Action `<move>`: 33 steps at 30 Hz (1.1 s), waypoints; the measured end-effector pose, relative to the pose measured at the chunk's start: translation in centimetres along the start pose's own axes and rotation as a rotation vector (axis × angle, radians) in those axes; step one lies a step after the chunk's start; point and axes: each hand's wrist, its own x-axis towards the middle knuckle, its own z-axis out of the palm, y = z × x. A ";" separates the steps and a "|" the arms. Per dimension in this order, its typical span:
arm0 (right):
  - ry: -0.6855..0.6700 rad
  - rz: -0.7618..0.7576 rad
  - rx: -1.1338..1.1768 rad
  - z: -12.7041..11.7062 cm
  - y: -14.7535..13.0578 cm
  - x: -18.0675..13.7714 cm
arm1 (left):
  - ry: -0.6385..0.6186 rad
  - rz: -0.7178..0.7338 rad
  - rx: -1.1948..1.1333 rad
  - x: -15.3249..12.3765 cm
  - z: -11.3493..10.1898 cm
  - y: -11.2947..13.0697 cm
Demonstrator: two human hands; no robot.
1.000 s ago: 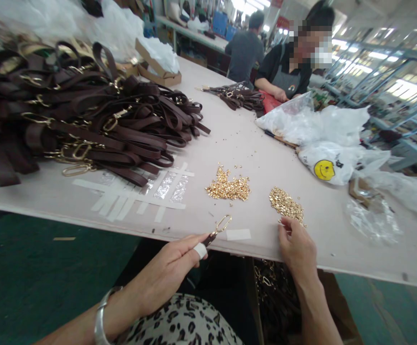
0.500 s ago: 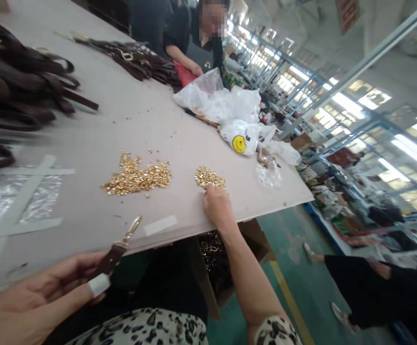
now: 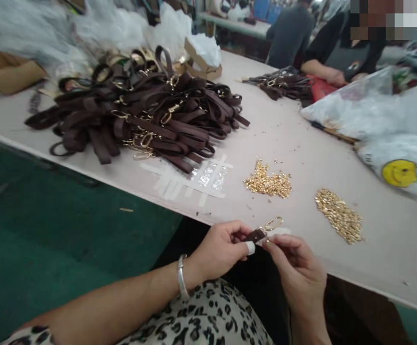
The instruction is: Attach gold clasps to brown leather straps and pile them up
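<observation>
Right hand point(image 3: 298, 270) has moved beside the strap point(image 3: 256, 236) (off the pile point(image 3: 339, 218))

Left hand point(image 3: 223, 250) has the dark brown strap end point(image 3: 255, 236) gripped at the near edge of the bench point(image 3: 276, 136), gold clasp point(image 3: 273, 223) poking out past the fingers, and the right hand point(image 3: 298, 268) is right up beside it, fingertips pinched with a tiny speck of gold point(image 3: 267, 242) showing! Just beyond lie two separate piles, the left gold pile point(image 3: 269, 183) and the right gold pile point(image 3: 339, 216), with a big tangle of brown straps point(image 3: 140, 117) over to the left. Across the way, a co-worker's hand point(image 3: 334, 76) is down by some red material point(image 3: 320, 89), behind the bulging plastic bags point(image 3: 366, 112).
</observation>
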 end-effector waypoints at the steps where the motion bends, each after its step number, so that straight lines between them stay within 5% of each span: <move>1: -0.014 -0.034 -0.002 0.6 0.1 -0.4 | 0.000 0.012 -0.006 -0.1 0.0 -0.1; 14: 0.027 -0.304 -0.344 2.4 0.4 -1.1 | 0.083 0.339 0.320 -0.6 -0.9 0.2; 25: 0.179 -0.009 -0.057 3.5 -0.2 -1.0 | 0.007 0.455 0.410 -0.6 -1.1 0.3; 33: 0.184 0.277 0.029 0.1 3.1 -2.3 | -0.025 0.415 0.267 -0.4 -0.3 -0.9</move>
